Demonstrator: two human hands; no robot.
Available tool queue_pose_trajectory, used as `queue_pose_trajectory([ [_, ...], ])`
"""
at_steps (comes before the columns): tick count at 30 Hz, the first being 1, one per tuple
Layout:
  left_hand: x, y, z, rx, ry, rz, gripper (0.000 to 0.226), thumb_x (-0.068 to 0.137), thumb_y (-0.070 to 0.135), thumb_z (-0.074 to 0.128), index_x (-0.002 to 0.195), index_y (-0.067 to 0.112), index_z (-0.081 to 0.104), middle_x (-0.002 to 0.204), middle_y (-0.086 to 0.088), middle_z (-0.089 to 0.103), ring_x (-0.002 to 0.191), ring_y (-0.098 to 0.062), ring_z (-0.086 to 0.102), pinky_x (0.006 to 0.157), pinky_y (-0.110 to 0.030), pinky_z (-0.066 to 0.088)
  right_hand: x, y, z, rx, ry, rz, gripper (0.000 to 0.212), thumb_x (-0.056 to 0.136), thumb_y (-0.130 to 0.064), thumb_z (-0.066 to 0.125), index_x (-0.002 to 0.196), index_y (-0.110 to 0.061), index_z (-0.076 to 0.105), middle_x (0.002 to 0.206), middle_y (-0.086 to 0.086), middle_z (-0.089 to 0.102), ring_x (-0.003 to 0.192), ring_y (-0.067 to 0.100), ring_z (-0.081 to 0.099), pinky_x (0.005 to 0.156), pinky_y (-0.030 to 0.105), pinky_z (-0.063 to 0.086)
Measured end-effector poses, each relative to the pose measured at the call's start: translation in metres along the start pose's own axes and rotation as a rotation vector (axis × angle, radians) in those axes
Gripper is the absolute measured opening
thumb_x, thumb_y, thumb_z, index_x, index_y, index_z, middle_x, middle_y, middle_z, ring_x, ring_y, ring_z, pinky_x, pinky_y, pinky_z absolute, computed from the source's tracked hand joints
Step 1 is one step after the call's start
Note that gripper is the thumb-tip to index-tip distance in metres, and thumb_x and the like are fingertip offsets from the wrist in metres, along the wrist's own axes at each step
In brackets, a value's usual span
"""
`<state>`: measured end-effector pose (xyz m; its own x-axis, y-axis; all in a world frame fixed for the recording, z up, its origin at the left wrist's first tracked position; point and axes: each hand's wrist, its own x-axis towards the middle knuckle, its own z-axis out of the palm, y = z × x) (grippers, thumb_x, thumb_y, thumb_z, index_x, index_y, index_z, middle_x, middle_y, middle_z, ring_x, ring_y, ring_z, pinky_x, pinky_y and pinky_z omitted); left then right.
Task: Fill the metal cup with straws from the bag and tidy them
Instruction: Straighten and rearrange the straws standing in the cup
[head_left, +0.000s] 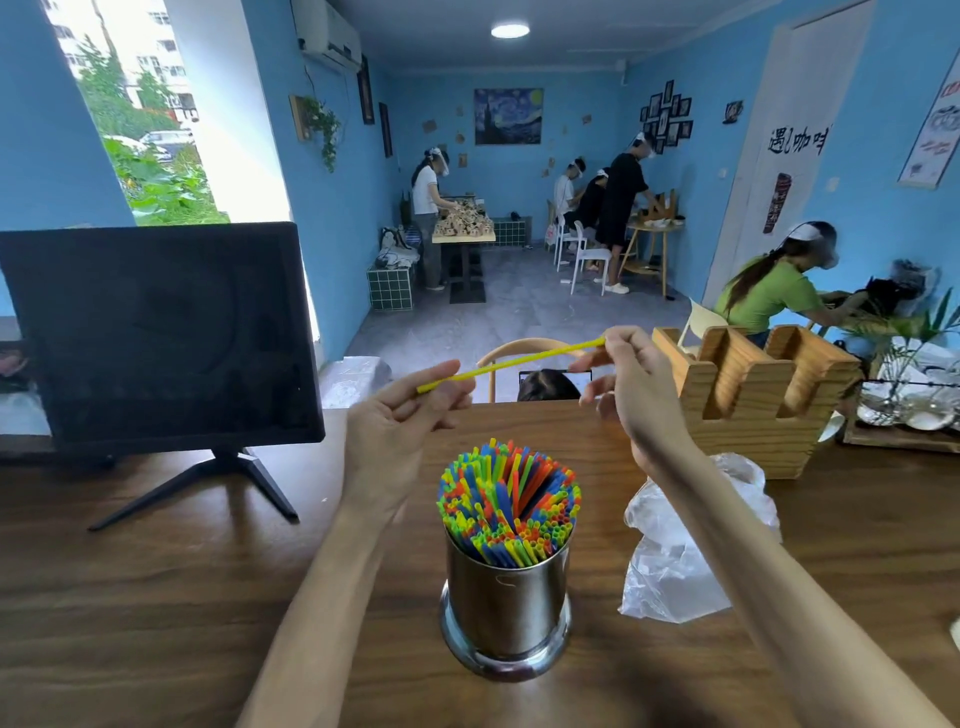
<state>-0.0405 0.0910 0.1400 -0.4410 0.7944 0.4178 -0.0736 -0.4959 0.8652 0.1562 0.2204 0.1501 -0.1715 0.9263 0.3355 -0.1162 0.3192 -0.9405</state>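
On the white door at right, black brush writing (797, 141), characters only partly readable; no brand or label legible on the cup or bag

Held level above the cup: one yellow straw (511, 363), pinched at its left end by the left hand (400, 423) between thumb and fingertips, pinched at its right end by the right hand (631, 376), remaining fingers loosely curled

Below the hands, upright on the wooden tabletop (182, 597): metal cup (506, 603), packed with blue, green, orange and yellow straws (509, 501) fanning above the rim

Just right of the cup, under the right forearm: crumpled clear plastic bag (675, 551), contents not discernible

Behind the bag: notched wooden holder (758, 395). At left: dark monitor (156, 332) on a splayed stand. Far right: glassware and a green plant (914, 384)

Beyond the tabletop: several people at tables in a blue-walled room, a starry-night painting (508, 116) on the back wall
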Motion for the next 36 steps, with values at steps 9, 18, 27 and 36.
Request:
queue_pose_trajectory([
  [9, 0.012, 0.012, 0.000, 0.107, 0.128, 0.260, 0.019, 0.098, 0.028, 0.064, 0.112, 0.019, 0.073, 0.090, 0.004, 0.078, 0.087, -0.012, 0.073, 0.077, -0.024, 0.059, -0.010, 0.029, -0.023, -0.398, -0.439, 0.083, 0.018, 0.100, -0.027, 0.064, 0.089, -0.022, 0.076, 0.090, -0.004, 0.077, 0.067, 0.000, 0.061, 0.057, 0.011, 0.044],
  [18, -0.002, -0.019, 0.010, 0.415, -0.031, 0.288, 0.022, 0.096, 0.023, 0.071, 0.107, 0.039, 0.062, 0.087, 0.011, 0.078, 0.081, -0.011, 0.076, 0.074, -0.023, 0.058, -0.015, 0.037, -0.033, -0.408, -0.608, 0.334, 0.028, 0.088, -0.046, 0.076, 0.084, -0.019, 0.080, 0.088, 0.005, 0.078, 0.076, 0.014, 0.070, 0.057, 0.018, 0.046],
  [27, 0.000, -0.049, -0.003, 0.822, -0.227, 0.177, 0.005, 0.086, 0.046, 0.075, 0.090, 0.049, 0.073, 0.095, 0.026, 0.068, 0.098, 0.002, 0.060, 0.077, -0.018, 0.049, -0.023, 0.034, -0.040, -0.361, -0.694, 0.342, 0.051, 0.078, -0.062, 0.079, 0.092, -0.013, 0.075, 0.093, 0.006, 0.077, 0.076, 0.015, 0.071, 0.055, 0.017, 0.047],
  [36, -0.001, -0.041, -0.002, 0.722, -0.219, 0.212, 0.013, 0.087, 0.052, 0.069, 0.100, 0.055, 0.071, 0.105, 0.033, 0.066, 0.103, 0.005, 0.060, 0.078, -0.006, 0.045, -0.016, 0.015, -0.035, -0.407, -0.543, 0.164, 0.032, 0.079, -0.042, 0.080, 0.082, -0.010, 0.079, 0.078, 0.007, 0.077, 0.065, 0.014, 0.071, 0.050, 0.016, 0.043],
])
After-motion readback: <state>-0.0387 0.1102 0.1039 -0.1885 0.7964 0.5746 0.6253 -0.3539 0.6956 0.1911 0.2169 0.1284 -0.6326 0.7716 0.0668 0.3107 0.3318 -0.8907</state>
